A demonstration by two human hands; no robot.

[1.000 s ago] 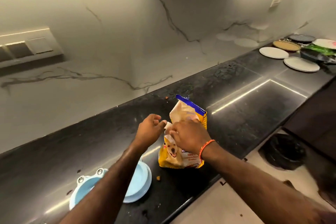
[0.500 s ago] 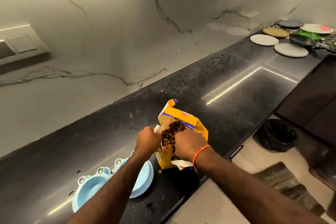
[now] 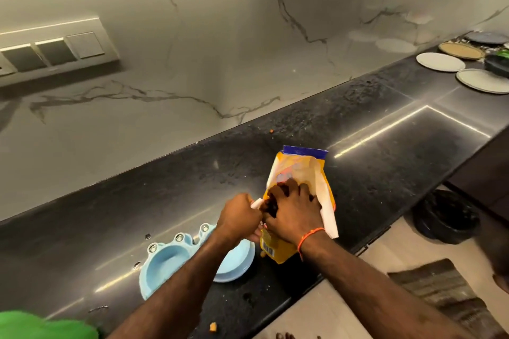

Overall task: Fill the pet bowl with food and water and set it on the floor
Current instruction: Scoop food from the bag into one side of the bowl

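A yellow pet food bag with a blue top edge stands open on the black countertop. My left hand pinches the white inner edge of the bag's mouth. My right hand, with an orange thread at the wrist, reaches into the opening among brown kibble; its fingertips are hidden inside. A light blue double pet bowl with frog-eye knobs lies on the counter left of the bag, partly covered by my left forearm. Both of its wells look bare where visible.
Loose kibble pieces lie on the counter near the front edge. Several plates and a dark pan sit at the far right end. A black bin and a striped mat are on the floor. Green cloth fills the bottom left corner.
The bag's mouth was pulled open, showing kibble. My right hand has now gone down into the opening while my left hand keeps hold of the bag's edge.
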